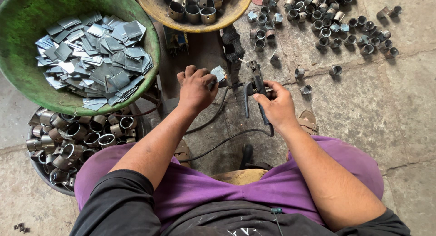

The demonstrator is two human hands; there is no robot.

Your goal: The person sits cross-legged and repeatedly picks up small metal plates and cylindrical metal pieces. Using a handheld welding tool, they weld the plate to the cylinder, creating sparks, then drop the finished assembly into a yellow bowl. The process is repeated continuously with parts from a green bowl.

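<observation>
- The left hand (pixel 196 88) is closed in a grip that pinches a small square grey sheet-metal plate (pixel 218 73) between thumb and fingertips, just right of the knuckles.
- The plate sits tilted, at the centre of the scene, just left of a dark, blackened upright metal fixture (pixel 233 47); whether the two touch cannot be told.
- The right hand (pixel 276 106) has its grip pressed together around a black-handled welding electrode holder (pixel 255 88), fingers wrapped over the handles.
- The holder's tip points far and slightly left, near the plate and the fixture.
- A black cable (pixel 227 140) runs from the holder toward the near side, across the stone floor (pixel 363 109).
- A large green round basin (pixel 27 22) stands far left and holds a heap of like square grey plates (pixel 95 59).
- A round container of short grey metal tube rings (pixel 72 145) lies near left, partly under the green basin.
- A yellow-brown round bowl (pixel 156 9) at far centre holds more tube rings.
- Loose short metal tube rings (pixel 327 27) lie scattered on the floor at far right.
- The person's knees, in purple cloth, flank the working area; a sandalled foot (pixel 309 120) shows just right of the right hand.
</observation>
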